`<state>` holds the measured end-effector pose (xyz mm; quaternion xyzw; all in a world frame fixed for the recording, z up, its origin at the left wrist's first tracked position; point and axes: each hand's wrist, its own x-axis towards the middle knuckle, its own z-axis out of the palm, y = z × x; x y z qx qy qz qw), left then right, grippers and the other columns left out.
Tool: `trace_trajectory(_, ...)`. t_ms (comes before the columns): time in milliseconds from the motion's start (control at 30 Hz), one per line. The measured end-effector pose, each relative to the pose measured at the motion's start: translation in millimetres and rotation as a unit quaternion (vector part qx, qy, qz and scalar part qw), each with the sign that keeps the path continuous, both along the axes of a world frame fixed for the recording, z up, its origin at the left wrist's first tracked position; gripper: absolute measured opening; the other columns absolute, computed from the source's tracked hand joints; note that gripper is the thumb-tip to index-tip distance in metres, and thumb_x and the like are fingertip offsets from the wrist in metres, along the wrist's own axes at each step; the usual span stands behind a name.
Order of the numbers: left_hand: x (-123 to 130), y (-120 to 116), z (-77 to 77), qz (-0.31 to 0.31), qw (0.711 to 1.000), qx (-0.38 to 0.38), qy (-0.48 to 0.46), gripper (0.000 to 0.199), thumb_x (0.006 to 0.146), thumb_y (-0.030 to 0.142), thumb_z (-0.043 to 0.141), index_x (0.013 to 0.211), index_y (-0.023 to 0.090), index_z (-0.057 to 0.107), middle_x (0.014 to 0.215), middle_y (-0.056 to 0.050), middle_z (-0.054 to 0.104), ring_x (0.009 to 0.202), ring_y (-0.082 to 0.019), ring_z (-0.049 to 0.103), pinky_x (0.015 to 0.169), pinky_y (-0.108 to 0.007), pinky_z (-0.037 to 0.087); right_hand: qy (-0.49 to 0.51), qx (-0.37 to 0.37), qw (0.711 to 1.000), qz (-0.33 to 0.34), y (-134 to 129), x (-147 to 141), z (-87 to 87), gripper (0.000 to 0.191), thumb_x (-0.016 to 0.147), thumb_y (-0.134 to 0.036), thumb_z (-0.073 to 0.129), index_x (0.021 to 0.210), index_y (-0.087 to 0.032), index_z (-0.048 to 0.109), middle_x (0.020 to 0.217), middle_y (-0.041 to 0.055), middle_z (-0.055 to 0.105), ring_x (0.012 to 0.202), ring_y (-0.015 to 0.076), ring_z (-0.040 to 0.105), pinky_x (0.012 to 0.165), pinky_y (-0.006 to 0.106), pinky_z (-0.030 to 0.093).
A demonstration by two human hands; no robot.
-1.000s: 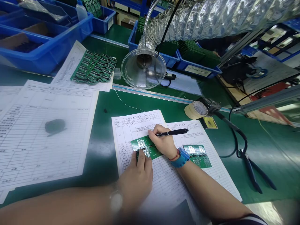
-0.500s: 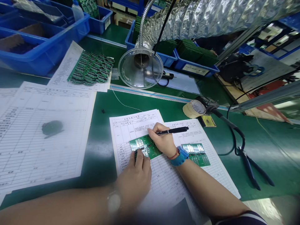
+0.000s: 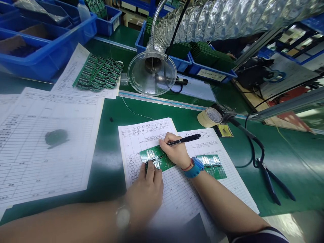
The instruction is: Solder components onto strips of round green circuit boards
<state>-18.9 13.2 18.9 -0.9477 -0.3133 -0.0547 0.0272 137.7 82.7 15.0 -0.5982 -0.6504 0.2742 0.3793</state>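
Green anti-static matting (image 3: 108, 162) covers the workbench, and a silver foil duct (image 3: 227, 20) runs across the far side, ending in a transparent fume hood (image 3: 152, 72) on a bendy metal arm. Far left sit large blue plastic bins (image 3: 32, 54) holding flat brown and dark pieces, too blurred to name. Beyond them, a smaller blue bin (image 3: 107, 22) stands near a plastic bottle (image 3: 83, 11). Far right of the hood, a blue tray (image 3: 212, 76) holds stacks of green circuit boards (image 3: 211, 55), and another blue bin (image 3: 141, 44) sits partly behind the hood. On the near left lies a large ruled form (image 3: 50, 148). Two printed forms (image 3: 146, 135) overlap in the middle, with a green circuit board (image 3: 157, 158) on the left one, directly under both hands, and a second board (image 3: 212, 166) to its right. Farther left, a strip of linked boards (image 3: 97, 72) rests on another sheet (image 3: 76, 67). Right of the forms lie black-handled pliers (image 3: 270, 187) and, farther off, a roll of masking tape (image 3: 210, 118). The left hand (image 3: 146, 192) sits at the near edge of the middle board, its fingers (image 3: 151, 172) together and touching it; whether they grip it, I cannot tell. The right hand (image 3: 174, 153) rests on the board, clamped around a black pen (image 3: 184, 139).
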Motion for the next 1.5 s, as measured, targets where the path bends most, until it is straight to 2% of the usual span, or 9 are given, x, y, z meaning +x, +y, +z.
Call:
trace_trajectory(1267, 0.5, 1.2, 5.5, -0.002, 0.998, 0.047, -0.039, 0.035, 0.079, 0.008, 0.038, 0.099, 0.007, 0.066, 0.094, -0.013, 0.066, 0.094, -0.03, 0.061, 0.079, -0.039, 0.054, 0.007, 0.022, 1.0, -0.009, 0.6, 5.2, -1.0, 0.031, 0.076, -0.021, 0.054, 0.051, -0.019, 0.035, 0.049, -0.0058, 0.034, 0.047, 0.0088, 0.035, 0.048, 0.023, 0.03)
trace_trajectory(1400, 1.0, 1.2, 5.3, -0.006, 0.998, 0.047, -0.04, 0.034, 0.078, 0.009, 0.039, 0.097, 0.007, 0.067, 0.094, -0.015, 0.066, 0.093, -0.03, 0.061, 0.079, -0.041, 0.053, 0.023, 0.045, 0.997, -0.053, 2.3, 8.1, 5.8, 0.032, 0.077, -0.022, 0.054, 0.051, -0.019, 0.036, 0.05, -0.0058, 0.035, 0.049, 0.009, 0.036, 0.05, 0.023, 0.032)
trace_trajectory(1500, 0.5, 0.6, 3.9, -0.005, 0.998, 0.048, -0.043, 0.033, 0.077, 0.01, 0.041, 0.094, 0.008, 0.069, 0.092, -0.015, 0.066, 0.093, -0.03, 0.061, 0.08, -0.041, 0.053, 0.042, 0.044, 0.996, -0.067, 2.2, 10.4, 17.7, 0.024, 0.078, -0.025, 0.055, 0.059, -0.019, 0.044, 0.056, -0.0044, 0.042, 0.053, 0.0098, 0.041, 0.053, 0.023, 0.036)
